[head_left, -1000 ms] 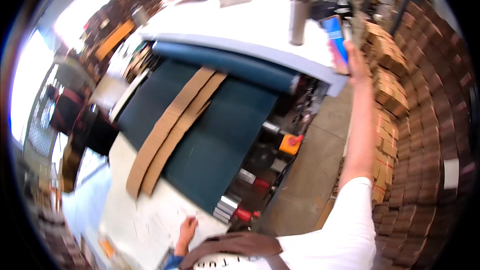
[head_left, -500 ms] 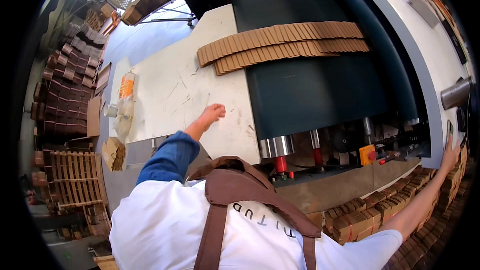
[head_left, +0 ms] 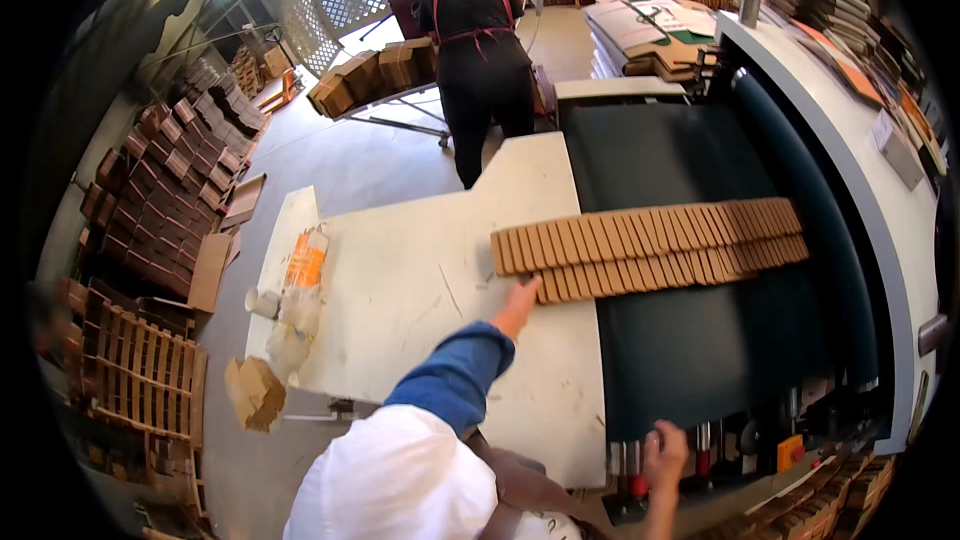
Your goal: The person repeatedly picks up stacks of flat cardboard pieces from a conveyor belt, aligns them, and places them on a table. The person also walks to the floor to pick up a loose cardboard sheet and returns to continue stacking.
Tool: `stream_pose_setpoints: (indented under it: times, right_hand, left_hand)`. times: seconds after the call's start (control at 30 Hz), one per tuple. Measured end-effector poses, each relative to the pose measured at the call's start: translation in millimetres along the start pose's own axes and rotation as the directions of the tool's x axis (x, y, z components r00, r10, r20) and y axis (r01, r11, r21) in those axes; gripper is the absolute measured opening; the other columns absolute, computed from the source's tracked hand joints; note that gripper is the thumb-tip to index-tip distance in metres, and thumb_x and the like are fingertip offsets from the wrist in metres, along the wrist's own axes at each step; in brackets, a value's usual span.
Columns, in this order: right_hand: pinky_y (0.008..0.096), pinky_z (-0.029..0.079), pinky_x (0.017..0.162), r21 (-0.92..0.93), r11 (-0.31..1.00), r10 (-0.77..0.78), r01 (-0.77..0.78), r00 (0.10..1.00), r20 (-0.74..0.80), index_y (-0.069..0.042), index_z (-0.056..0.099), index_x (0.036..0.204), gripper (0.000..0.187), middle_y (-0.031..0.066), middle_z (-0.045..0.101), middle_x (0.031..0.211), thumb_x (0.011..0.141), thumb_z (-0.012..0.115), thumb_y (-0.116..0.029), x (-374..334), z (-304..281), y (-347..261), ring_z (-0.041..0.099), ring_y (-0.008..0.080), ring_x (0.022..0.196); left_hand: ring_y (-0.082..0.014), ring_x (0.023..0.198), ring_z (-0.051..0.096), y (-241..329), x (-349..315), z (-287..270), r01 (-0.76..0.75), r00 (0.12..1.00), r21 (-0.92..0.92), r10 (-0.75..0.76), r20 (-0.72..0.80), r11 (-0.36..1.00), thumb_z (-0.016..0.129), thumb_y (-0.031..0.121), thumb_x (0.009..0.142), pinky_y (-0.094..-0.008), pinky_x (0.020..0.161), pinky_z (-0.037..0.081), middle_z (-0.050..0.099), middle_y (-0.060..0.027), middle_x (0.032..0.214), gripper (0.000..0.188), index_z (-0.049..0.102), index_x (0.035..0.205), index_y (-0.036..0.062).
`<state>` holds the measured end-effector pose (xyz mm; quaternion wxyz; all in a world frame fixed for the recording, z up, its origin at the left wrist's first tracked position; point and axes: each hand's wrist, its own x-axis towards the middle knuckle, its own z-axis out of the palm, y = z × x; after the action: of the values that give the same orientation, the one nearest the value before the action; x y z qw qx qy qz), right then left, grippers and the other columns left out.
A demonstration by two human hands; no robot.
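Note:
Overlapping brown flat cardboard pieces [head_left: 640, 245] lie in two long rows, across a dark green conveyor belt [head_left: 700, 340] and onto a white tabletop [head_left: 420, 270]. My left hand [head_left: 518, 306], in a blue sleeve, reaches to the left end of the nearer row. Its fingertips touch the end pieces there, with the fingers stretched out and partly hidden against the cardboard. Over the near edge of the belt, my right hand [head_left: 665, 456] hangs in the air with nothing in it, its fingers loosely bent and apart.
A roller [head_left: 810, 230] and white machine housing [head_left: 850, 120] border the belt on the right. An orange-labelled plastic-wrapped roll [head_left: 306, 260] lies at the table's left. A person in dark clothes [head_left: 475, 50] stands beyond, beside a cart of cardboard [head_left: 375, 75]. Wooden pallets [head_left: 140, 365] stand at left.
My left hand has moved from above the bare tabletop to the left end of the cardboard rows. My right hand has left the machine's right side and come in near the belt's front edge.

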<state>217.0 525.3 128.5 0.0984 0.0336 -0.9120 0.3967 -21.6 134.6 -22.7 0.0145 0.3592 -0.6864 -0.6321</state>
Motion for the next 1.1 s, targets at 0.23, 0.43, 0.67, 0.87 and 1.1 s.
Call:
stream_pose_setpoints:
  times: [0.23,0.43,0.67,0.87,1.1]
  right_hand:
    - [0.0429,0.041,0.092,-0.102,0.995,0.026,-0.008,0.985,0.172,-0.002,0.056,0.109,0.034,0.0188,0.056,0.114,0.078,0.065,-0.011,-26.0,147.9,-54.5,0.051,0.0356,0.107]
    - [0.0497,0.031,0.101,-0.311,0.944,-0.078,0.107,0.992,0.102,-0.004,0.049,0.123,0.049,0.0221,0.042,0.133,0.077,0.065,-0.012,10.8,217.7,-79.6,0.038,0.041,0.124]
    - [0.0516,0.021,0.107,-0.509,0.86,0.12,-0.019,0.979,0.167,-0.014,0.044,0.134,0.055,0.013,0.032,0.146,0.086,0.055,-0.039,16.0,243.0,-85.4,0.026,0.0302,0.135]
    - [0.0497,0.02,0.109,-0.458,0.888,0.14,-0.033,0.969,0.203,-0.015,0.04,0.136,0.056,0.0113,0.026,0.148,0.088,0.052,-0.041,12.8,239.1,-90.6,0.021,0.0275,0.138]
    - [0.0489,0.019,0.11,-0.457,0.888,0.183,-0.052,0.951,0.248,-0.016,0.037,0.138,0.057,0.0099,0.021,0.15,0.09,0.046,-0.044,6.6,242.1,-86.8,0.019,0.026,0.139]
  left_hand:
    - [-0.0242,0.086,0.061,24.5,-19.4,-0.2,0.159,0.986,-0.067,-0.155,0.068,0.985,0.069,0.034,0.077,-0.0382,0.074,0.046,0.066,-0.0129,0.094,0.046,0.062,0.103,-0.004]
    - [-0.0231,0.092,0.059,45.4,-16.8,-7.7,0.307,0.938,-0.208,-0.259,0.229,0.929,0.069,0.031,0.078,-0.0368,0.076,0.046,0.063,-0.0114,0.106,0.048,0.059,0.109,-0.005]
    - [-0.0196,0.109,0.054,47.1,8.5,-6.5,0.574,0.792,-0.528,-0.26,0.553,0.627,0.066,0.016,0.084,-0.0366,0.09,0.047,0.058,-0.0065,0.118,0.037,0.055,0.118,0.0075]
    - [-0.0199,0.11,0.054,34.8,35.0,-26.3,0.543,0.655,-0.351,-0.123,0.746,0.763,0.07,0.017,0.082,-0.0356,0.092,0.047,0.059,-0.0027,0.115,0.042,0.053,0.121,0.0115]
    - [-0.0196,0.115,0.05,47.7,22.5,-26.4,0.506,0.628,-0.36,-0.049,0.777,0.783,0.062,0.008,0.087,-0.0344,0.095,0.044,0.051,-0.0026,0.127,0.048,0.043,0.131,0.0104]
